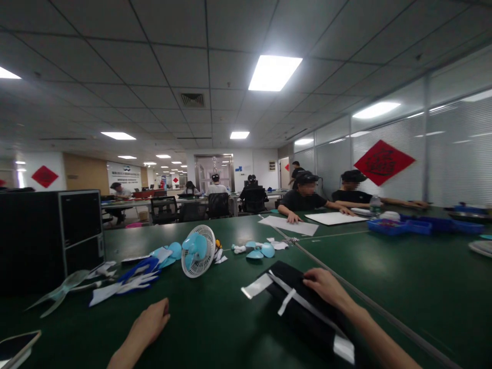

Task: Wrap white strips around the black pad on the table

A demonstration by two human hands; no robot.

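A black, flat bundle (295, 320) with white strips across it lies slantwise on the green table in front of me. My right hand (325, 287) is closed over its upper right side, fingers curled at the edge. One white strip (257, 286) sticks out past the bundle's left end, and another white patch shows at its near end. My left hand (151, 318) is over the table to the left, apart from the bundle, with its fingers curled in; nothing shows in it. Beyond that hand stands a small fan head (199, 251) with light blue blades and a white grille.
Left lie blue-and-white gloves (138, 277), a pale fan blade (63, 289), a phone (17, 346) and a black computer case (49, 241). Light blue blades (259, 250) lie mid-table. Across, two people sit near white sheets (336, 218) and blue trays (397, 225). A seam (346, 279) crosses the table.
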